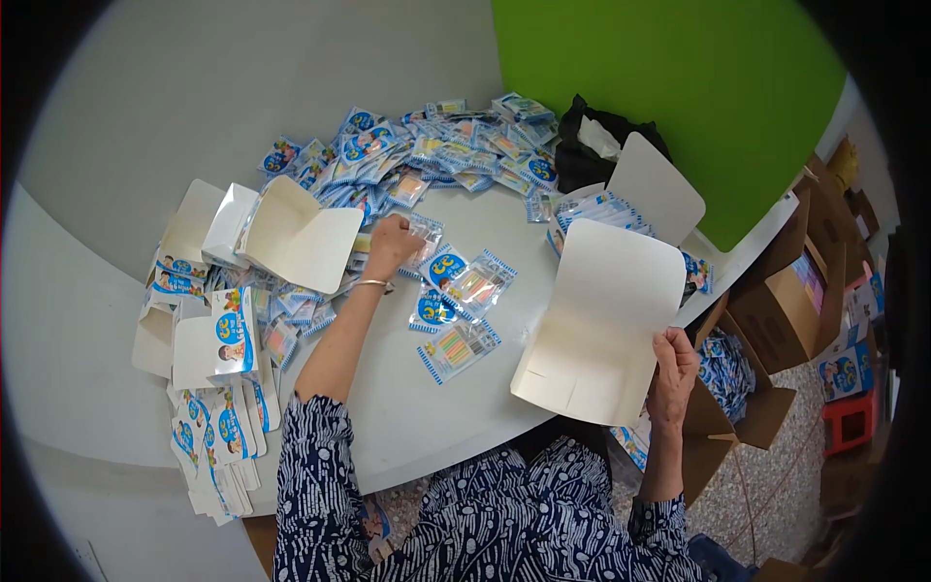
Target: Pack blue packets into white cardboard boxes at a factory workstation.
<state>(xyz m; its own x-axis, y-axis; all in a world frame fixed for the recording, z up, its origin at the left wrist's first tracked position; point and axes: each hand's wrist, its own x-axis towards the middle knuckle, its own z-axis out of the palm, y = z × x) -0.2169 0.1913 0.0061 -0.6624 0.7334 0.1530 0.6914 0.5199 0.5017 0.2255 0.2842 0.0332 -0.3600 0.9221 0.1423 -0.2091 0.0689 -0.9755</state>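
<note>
My left hand [391,242] reaches out over the white table [407,417] and closes on a clear packet [424,236] with blue trim, at the edge of the packet pile. A bangle sits on that wrist. My right hand [674,373] grips the lower right edge of an opened flat white carton [601,315], holding it up at the table's right side. Three blue-trimmed packets of coloured sticks [456,315] lie flat on the table between my hands.
A big heap of the same packets [436,145] covers the far side. Open white cartons [291,233] and folded printed ones [218,407] lie at the left. Brown cardboard boxes [776,320] stand on the floor at the right. A black bag [592,141] sits by the green wall.
</note>
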